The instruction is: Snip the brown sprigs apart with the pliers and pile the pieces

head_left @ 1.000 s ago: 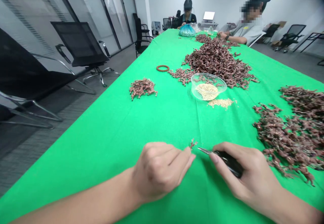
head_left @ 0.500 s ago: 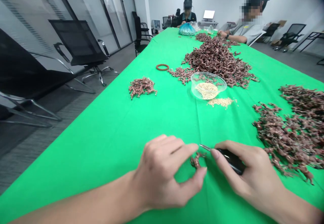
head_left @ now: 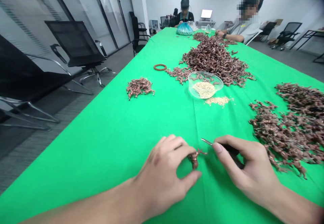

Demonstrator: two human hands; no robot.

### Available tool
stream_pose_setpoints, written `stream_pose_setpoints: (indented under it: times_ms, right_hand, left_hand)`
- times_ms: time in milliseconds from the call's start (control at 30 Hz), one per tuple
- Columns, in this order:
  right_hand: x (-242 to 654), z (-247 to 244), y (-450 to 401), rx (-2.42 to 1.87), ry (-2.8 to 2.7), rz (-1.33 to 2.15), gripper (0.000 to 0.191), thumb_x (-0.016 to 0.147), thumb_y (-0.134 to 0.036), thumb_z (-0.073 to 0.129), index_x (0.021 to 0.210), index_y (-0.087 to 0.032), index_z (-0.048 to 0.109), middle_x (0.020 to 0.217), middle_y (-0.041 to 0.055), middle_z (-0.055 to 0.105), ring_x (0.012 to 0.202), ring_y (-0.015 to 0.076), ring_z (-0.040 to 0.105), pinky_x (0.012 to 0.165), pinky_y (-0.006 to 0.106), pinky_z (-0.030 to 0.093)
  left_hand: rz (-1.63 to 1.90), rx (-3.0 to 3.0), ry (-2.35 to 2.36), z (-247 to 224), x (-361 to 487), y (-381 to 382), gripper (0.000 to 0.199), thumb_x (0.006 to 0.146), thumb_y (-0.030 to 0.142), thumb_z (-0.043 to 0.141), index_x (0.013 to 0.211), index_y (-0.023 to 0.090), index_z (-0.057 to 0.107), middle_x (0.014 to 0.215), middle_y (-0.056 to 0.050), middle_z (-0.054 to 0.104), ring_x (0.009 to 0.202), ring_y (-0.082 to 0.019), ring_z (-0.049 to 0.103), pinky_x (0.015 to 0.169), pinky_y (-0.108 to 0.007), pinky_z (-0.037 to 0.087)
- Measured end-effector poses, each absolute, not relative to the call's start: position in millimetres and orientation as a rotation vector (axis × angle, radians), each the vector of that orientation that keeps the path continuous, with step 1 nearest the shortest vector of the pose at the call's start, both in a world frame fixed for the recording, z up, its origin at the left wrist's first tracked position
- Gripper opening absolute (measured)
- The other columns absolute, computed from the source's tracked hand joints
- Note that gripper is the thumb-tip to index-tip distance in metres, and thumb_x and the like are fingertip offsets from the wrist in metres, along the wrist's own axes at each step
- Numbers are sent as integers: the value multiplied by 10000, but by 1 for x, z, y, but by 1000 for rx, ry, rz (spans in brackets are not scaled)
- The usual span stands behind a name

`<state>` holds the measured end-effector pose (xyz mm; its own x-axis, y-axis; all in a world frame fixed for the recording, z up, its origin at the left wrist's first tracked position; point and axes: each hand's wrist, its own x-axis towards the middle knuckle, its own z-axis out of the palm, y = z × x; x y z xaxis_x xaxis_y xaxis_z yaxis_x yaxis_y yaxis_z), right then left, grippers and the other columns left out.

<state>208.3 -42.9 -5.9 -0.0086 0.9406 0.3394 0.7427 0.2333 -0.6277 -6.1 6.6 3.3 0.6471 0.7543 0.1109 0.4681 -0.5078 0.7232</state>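
Note:
Between the thumb and index finger of my left hand (head_left: 168, 170) is a small brown animal-shaped figurine (head_left: 194, 159), its thin legs pointing right. My right hand (head_left: 249, 168) grips a slim tool (head_left: 234, 153) by its dark rounded handle. The tool's thin metal tip points left, a little above the figurine and apart from it. Most of the handle is hidden by my fingers. Both hands are over the green tablecloth (head_left: 113, 143).
Figurine piles lie at the right (head_left: 291, 132), in the middle (head_left: 215, 58) and, smaller, at the left (head_left: 140, 88). A clear bowl (head_left: 219, 86) holds small pale pieces, with some spilled (head_left: 218, 101) beside it. A beaded ring (head_left: 160, 67) lies behind. Two people sit farther along the table.
The figurine has turned in my left fingers and stands more upright. My right hand has shifted slightly, lifting the tool's tip a little. The whole view has drifted slightly.

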Motion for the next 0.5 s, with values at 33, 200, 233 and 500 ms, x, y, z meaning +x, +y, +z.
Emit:
stream_pose_setpoints:
  times_ms: [33, 200, 233, 500]
  right_hand:
    - [208, -5, -43, -1540, -1784, 339, 179, 934, -335, 572, 839, -212, 660, 651, -24, 649, 534, 107, 582, 480, 238, 392]
    - [208, -6, -44, -1484, -1771, 294, 144, 944, -298, 566, 877, -199, 646, 655, -17, 648, 534, 106, 576, 498, 238, 401]
    - [209, -7, -44, -1480, -1778, 299, 137, 942, -294, 569, 879, -198, 645, 653, -18, 645, 529, 106, 571, 495, 238, 399]
    - [211, -4, -46, -1384, -1762, 385, 110, 941, -230, 550, 924, -194, 652, 657, -11, 640, 510, 107, 566, 473, 228, 416]
  left_hand:
    - [551, 2115, 957, 4, -6, 9, 115, 815, 248, 702, 925, 217, 718, 884, -10, 700, 833, -184, 612, 784, -335, 451]
    - [496, 1738, 1044, 9, -4, 17, 90, 837, 253, 685, 849, 171, 721, 722, -10, 721, 680, -143, 657, 652, -258, 495]
    - [493, 1672, 1037, 10, -4, 17, 95, 827, 249, 698, 852, 158, 712, 731, -22, 732, 689, -150, 671, 660, -259, 509]
    - [553, 1023, 781, 6, -3, 22, 301, 708, 201, 844, 911, 99, 647, 814, -83, 767, 704, -170, 734, 667, -258, 574]
